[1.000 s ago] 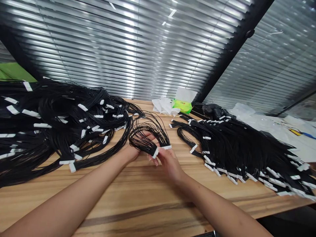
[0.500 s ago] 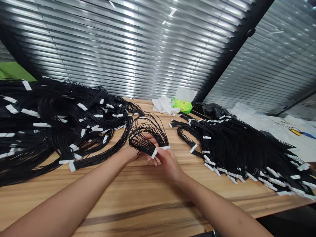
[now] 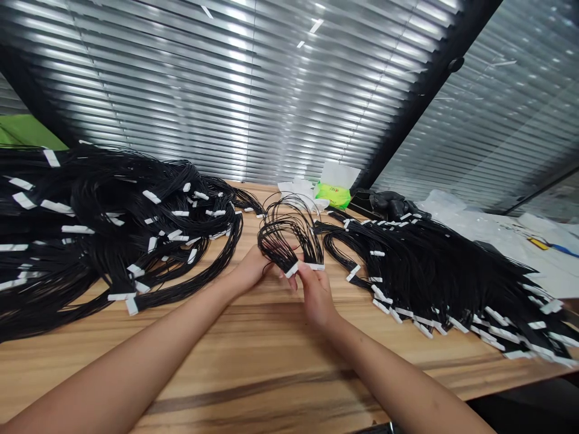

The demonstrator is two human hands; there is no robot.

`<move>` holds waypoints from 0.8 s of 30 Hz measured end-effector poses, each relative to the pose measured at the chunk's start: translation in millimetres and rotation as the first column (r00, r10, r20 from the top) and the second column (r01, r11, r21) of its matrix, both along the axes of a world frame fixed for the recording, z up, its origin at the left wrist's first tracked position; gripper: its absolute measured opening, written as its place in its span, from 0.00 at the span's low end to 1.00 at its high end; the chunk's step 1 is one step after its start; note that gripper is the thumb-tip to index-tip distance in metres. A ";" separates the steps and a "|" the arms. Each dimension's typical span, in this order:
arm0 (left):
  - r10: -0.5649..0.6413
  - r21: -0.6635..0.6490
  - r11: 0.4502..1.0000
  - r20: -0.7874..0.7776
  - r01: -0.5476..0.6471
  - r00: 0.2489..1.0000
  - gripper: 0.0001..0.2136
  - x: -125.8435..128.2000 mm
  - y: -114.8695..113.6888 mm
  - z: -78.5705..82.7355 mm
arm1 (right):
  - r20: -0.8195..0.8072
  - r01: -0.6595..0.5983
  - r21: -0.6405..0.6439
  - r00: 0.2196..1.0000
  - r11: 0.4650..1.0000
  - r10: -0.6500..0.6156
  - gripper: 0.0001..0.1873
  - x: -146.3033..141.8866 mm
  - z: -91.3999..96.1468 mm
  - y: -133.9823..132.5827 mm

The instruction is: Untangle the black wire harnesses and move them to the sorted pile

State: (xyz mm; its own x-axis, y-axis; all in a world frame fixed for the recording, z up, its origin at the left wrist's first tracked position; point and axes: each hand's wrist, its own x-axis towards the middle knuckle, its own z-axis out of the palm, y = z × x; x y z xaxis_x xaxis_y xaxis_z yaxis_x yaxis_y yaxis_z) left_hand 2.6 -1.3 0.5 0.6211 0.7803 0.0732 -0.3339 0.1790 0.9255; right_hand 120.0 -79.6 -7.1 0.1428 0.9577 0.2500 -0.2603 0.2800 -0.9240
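A small bundle of thin black wires (image 3: 284, 238) loops up between my hands, and its ends run into white plastic connectors (image 3: 305, 267). My left hand (image 3: 248, 271) holds the wires from below. My right hand (image 3: 314, 295) pinches the connector end, its fingers around the white strips. To the left, a large heap of black wire harnesses (image 3: 113, 223) with white connectors lies on the wooden table (image 3: 181, 374). A second heap (image 3: 429, 277) lies close to my right hand.
A green tissue pack (image 3: 333, 194) and crumpled white tissue (image 3: 294, 191) lie at the table's far edge. Black gloves (image 3: 391, 204) lie beyond the right heap. Clear plastic sheeting (image 3: 470, 217) and a blue-and-yellow tool (image 3: 549, 248) lie far right. Slatted blinds (image 3: 226, 90) stand behind.
Both hands have moved to the right, carrying the small wire bundle with them. The bundle now stands more upright and closer to the right heap. The two large heaps have not moved.
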 end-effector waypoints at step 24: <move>0.697 0.927 0.104 0.191 -0.361 0.691 0.01 -19.7 -4.4 2.7 | 0.222 0.162 0.000 0.962 0.987 -0.157 0.22 8.1 -3.6 2.8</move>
